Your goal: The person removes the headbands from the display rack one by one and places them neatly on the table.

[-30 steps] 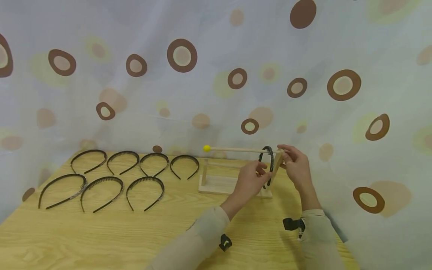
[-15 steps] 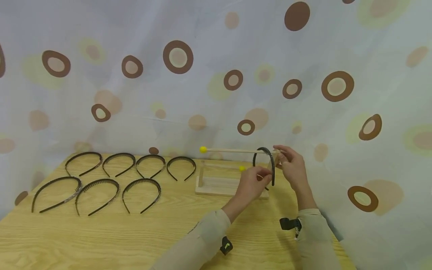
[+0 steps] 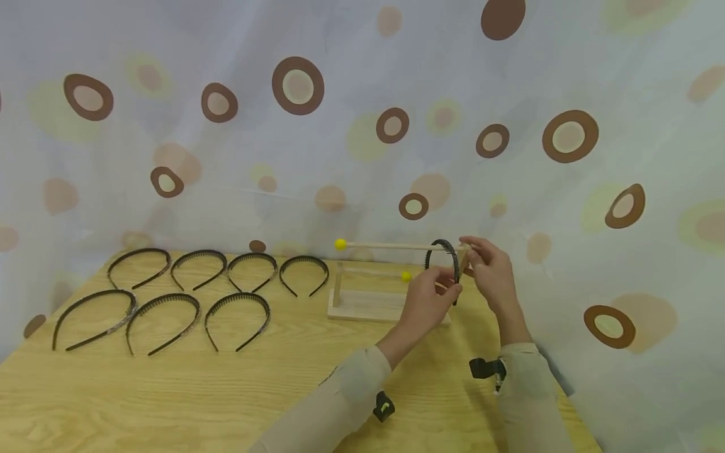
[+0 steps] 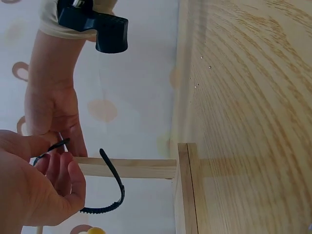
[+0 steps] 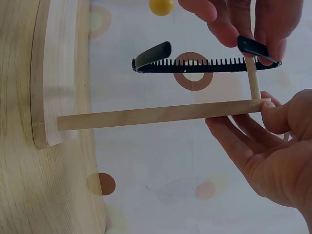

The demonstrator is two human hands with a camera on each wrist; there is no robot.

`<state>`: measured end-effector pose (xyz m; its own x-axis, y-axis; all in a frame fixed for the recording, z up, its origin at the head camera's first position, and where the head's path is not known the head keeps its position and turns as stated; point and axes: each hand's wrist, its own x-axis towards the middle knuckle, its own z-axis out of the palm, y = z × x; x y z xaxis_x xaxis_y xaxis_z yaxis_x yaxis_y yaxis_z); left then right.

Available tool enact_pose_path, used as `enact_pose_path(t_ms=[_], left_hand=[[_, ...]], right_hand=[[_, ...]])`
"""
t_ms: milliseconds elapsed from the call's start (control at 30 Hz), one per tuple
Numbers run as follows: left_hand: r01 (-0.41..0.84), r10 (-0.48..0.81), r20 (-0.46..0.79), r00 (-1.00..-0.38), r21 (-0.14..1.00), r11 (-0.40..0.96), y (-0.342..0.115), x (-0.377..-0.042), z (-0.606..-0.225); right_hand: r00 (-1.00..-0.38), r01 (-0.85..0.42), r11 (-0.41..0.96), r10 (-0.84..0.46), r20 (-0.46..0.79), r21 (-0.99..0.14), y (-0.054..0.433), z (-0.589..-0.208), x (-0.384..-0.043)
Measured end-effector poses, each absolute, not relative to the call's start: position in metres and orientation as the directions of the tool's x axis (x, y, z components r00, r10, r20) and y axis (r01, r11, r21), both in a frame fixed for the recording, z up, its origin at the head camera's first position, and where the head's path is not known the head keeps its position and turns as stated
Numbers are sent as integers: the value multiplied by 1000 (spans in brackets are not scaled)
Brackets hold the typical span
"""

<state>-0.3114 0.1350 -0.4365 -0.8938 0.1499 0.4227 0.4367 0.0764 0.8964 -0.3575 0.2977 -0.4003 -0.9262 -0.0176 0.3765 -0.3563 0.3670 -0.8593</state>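
My left hand (image 3: pixel 421 301) pinches one arm of a black toothed headband (image 3: pixel 455 259). The headband loops over the upper rod (image 3: pixel 391 246) of a wooden stand, close to the upright at the rod's right end. At that upright's top my right hand (image 3: pixel 493 274) grips the wood between thumb and fingers. In the right wrist view, the headband's teeth (image 5: pixel 204 62) and a free tip (image 5: pixel 158 52) show beside the upright (image 5: pixel 161 115). The left wrist view shows the headband's other arm (image 4: pixel 116 178) hanging free past the left hand (image 4: pixel 41 183).
Yellow balls cap the upper rod (image 3: pixel 340 244) and a lower rod (image 3: pixel 406 276). The stand's base (image 3: pixel 359 304) rests on a wood-grain table (image 3: pixel 226 402). Several black headbands lie in two rows on the left, one (image 3: pixel 238 294) nearest the stand. A spotted curtain (image 3: pixel 340 157) hangs behind.
My left hand has shifted slightly right, and the lower yellow ball has come into view beside it. The headband has turned a little on the rod. My right hand stays at the upright.
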Motion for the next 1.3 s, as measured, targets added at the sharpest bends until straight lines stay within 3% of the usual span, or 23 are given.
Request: enact_pose_path(t_ms=[400,667,867,1300], left_hand=[[426,53,427,-903,871,244,124,-322,-431],[481,-50,529,-847,803,352,104,-330,-421],[544,-49,623,-781,716,438,81,-337,-407],[599,-115,656,-746,737,312,44,-333,-372]], right_hand=[[-921,-373,341,-28,388,-863,296,-402,-358],[-920,-376,367,-42,389,-851,295,-402,-356],[-908,-409,384,-80,411,-828,291,-401,-356],[-900,-426,386,-95,424,-818,289,-401,-354]])
